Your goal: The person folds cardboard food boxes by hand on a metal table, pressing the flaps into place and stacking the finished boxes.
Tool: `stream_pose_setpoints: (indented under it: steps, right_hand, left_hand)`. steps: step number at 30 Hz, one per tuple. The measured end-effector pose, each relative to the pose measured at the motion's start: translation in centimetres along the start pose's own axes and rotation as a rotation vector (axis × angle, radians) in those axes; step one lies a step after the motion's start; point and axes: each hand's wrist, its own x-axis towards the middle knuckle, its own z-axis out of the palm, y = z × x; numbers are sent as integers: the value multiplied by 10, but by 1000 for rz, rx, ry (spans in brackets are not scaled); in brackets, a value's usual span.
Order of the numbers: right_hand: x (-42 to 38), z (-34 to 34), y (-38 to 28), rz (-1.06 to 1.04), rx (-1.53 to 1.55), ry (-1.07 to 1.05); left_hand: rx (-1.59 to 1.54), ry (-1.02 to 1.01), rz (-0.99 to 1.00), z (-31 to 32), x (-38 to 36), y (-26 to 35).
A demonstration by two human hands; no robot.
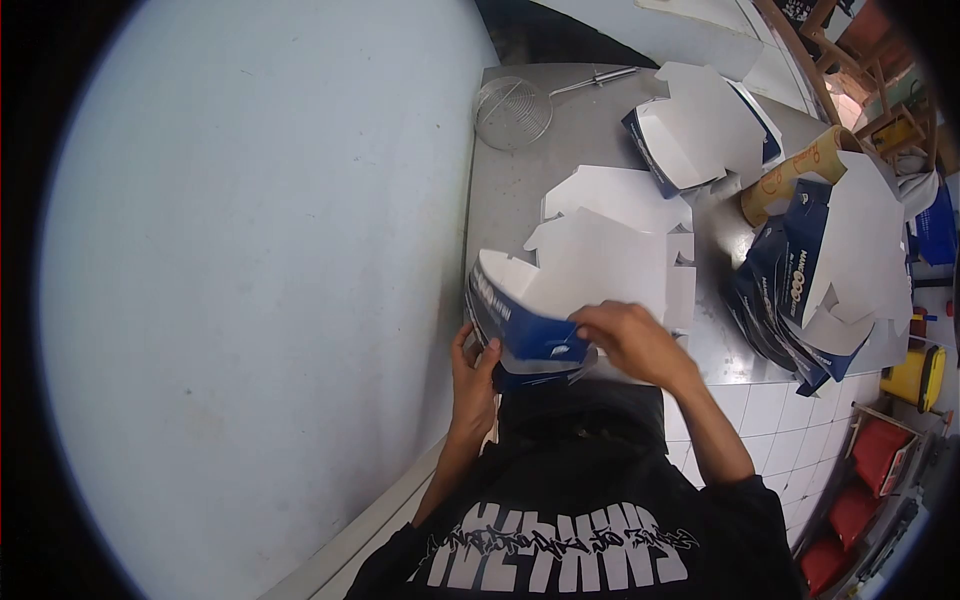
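A blue-and-white cardboard food box (545,330) with its lid folded out flat sits on a pile at the near left of the metal table. Its front and left walls stand up. My right hand (635,342) pinches the near right corner of that box between thumb and fingers. Against the near left side, my left hand (473,378) is closed on the box's outer edge, thumb on the printed side. Beneath, more blue edges of stacked boxes show, and white lids (615,185) spread out behind.
A pale wall (270,250) borders the metal table (590,125) on the left. At the back lie a wire strainer (514,112) and folded boxes (660,160). To the right are a brownish roll (800,178) and a leaning stack of boxes (800,285). Red chairs (855,515) stand beyond.
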Motion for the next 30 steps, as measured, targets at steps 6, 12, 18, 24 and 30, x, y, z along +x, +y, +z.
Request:
stream_pose_setpoints:
  steps: [6, 12, 18, 24, 30]
  right_hand:
    - [12, -89, -25, 72, -159, 300]
    - [23, -106, 14, 32, -639, 682]
    - [-34, -37, -59, 86, -61, 360]
    - [-40, 37, -27, 255, -203, 418]
    - [-37, 51, -20, 162, -237, 511]
  left_hand:
    - [1, 23, -18, -9, 0, 8]
    - [-257, -160, -126, -23, 14, 5]
    - [-313, -190, -123, -9, 1, 15]
    - [-253, -114, -72, 6, -3, 13]
    - [-138, -44, 6, 26, -19, 20]
